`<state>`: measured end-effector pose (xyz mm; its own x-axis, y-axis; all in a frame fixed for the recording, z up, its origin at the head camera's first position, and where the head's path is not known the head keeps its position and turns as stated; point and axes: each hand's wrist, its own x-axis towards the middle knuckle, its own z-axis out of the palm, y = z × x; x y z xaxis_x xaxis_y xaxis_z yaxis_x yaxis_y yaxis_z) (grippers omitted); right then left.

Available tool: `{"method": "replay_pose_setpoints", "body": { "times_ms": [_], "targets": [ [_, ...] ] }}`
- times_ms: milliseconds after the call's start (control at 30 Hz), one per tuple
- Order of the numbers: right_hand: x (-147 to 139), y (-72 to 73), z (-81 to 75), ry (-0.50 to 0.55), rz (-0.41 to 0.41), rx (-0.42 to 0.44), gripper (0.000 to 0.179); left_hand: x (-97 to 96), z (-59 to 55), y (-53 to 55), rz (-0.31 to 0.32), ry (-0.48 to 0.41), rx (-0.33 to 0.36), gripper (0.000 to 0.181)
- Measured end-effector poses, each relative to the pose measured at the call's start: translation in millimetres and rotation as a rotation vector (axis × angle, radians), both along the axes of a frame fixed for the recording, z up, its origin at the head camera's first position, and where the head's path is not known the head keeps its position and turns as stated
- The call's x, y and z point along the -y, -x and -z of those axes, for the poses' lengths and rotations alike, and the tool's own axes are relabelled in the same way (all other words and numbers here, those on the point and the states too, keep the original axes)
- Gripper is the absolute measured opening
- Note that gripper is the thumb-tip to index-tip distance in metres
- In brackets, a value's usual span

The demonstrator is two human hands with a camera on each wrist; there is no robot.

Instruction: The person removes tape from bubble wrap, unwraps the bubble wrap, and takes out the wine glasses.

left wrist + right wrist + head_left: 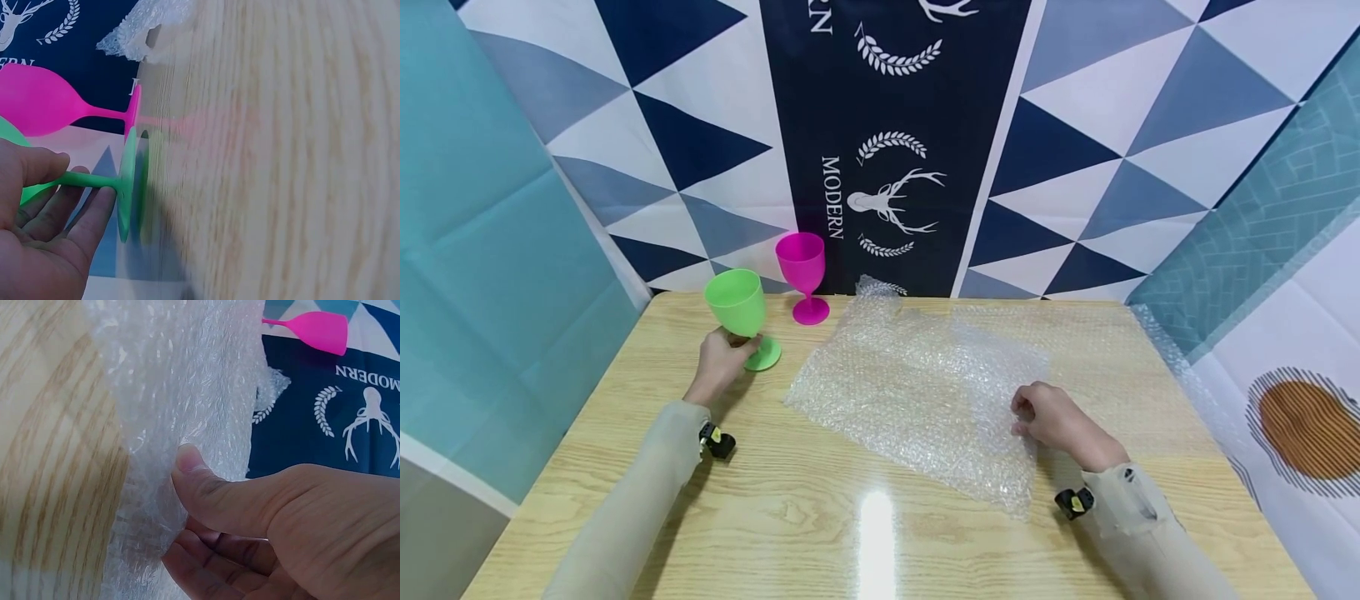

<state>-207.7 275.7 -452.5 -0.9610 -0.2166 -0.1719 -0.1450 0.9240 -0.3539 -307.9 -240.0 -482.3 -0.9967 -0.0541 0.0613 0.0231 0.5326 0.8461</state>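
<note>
My left hand (718, 365) grips a green plastic goblet (739, 307) by its stem at the left of the table. The goblet leans a little in the head view, and in the left wrist view its round foot (127, 187) shows a thin gap beside its reflection on the tabletop. On the right, my right hand (1058, 421) pinches the edge of a sheet of bubble wrap (887, 383) between thumb and fingers. That sheet lies spread over the middle of the table, with a loose flap (1000, 375) folded near the hand.
A pink goblet (802, 262) stands upright at the back edge, behind the green one. More bubble wrap (1120, 375) stretches flat over the right part of the wooden table (760, 517) and hangs past its side. A patterned cloth wall (895, 108) closes off the back.
</note>
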Motion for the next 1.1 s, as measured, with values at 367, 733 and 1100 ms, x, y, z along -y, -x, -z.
{"method": "replay_pose_setpoints", "body": {
  "times_ms": [367, 733, 1100],
  "targets": [
    [0.8, 0.8, -1.8, -0.030, -0.019, 0.021, 0.016, -1.0, 2.3, 4.8, -0.025, 0.000, -0.001, 0.036],
    [2.2, 0.4, -3.8, -0.048, -0.026, 0.027, 0.014, -3.3, 5.3, 12.2, -0.048, -0.050, 0.029, 0.038],
    [2.0, 1.0, -3.1, -0.038, -0.019, 0.031, 0.015, -4.4, 6.3, 19.0, -0.063, -0.050, 0.034, 0.040]
  ]
}}
